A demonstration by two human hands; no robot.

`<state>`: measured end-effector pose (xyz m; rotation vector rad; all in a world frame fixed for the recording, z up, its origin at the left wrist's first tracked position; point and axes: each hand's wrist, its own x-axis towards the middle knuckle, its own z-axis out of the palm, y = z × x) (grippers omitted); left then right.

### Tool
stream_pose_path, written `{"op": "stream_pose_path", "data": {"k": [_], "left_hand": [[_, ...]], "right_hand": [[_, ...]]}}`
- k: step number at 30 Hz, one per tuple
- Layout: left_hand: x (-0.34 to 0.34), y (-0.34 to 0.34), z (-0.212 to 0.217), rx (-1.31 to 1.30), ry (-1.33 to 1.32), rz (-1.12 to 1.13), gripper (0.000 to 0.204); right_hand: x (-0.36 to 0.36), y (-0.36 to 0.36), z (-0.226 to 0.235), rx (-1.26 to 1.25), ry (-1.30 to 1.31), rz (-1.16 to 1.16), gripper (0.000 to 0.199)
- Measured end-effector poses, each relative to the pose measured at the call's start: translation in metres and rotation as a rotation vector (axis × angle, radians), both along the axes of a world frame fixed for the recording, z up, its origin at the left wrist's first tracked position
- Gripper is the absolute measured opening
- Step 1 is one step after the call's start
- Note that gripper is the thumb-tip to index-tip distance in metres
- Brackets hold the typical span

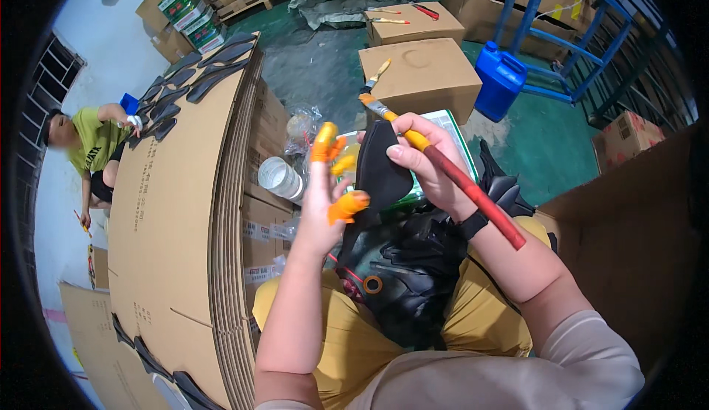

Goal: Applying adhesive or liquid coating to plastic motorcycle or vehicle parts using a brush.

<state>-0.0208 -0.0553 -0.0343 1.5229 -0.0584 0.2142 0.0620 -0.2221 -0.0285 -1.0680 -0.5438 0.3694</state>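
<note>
My right hand is closed on a paintbrush with a red and yellow handle, its bristles pointing up and left. The same hand also grips a black curved flat piece between thumb and fingers. My left hand is raised just left of that piece, fingers apart and holding nothing. Orange coverings wrap its thumb and fingertips. Whether it touches the piece's edge, I cannot tell. More black pieces lie heaped between my knees, beside a small orange-rimmed ring.
At left, dark shaped pieces lie on a tall cardboard stack, with another person beyond it. A white tub stands beside the stack. Ahead are cardboard boxes, another brush, a blue jug and a blue metal frame.
</note>
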Motion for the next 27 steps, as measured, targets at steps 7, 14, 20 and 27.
{"op": "stream_pose_path", "data": {"k": [7, 14, 20, 27], "left_hand": [[-0.001, -0.023, -0.01, 0.041, -0.012, 0.102, 0.043], [0.0, -0.029, -0.003, 0.08, -0.058, 0.148, 0.038], [0.0, -0.027, -0.008, 0.118, -0.069, 0.213, 0.04], [0.002, -0.022, -0.016, 0.205, -0.087, 0.198, 0.035]], "right_hand": [[-0.017, 0.017, 0.0, 0.035, -0.162, -0.113, 0.025], [-0.013, 0.016, -0.004, -0.066, -0.308, -0.223, 0.018], [-0.018, 0.014, 0.001, -0.065, -0.265, -0.202, 0.018], [-0.017, 0.012, -0.002, -0.1, -0.305, -0.214, 0.018]]}}
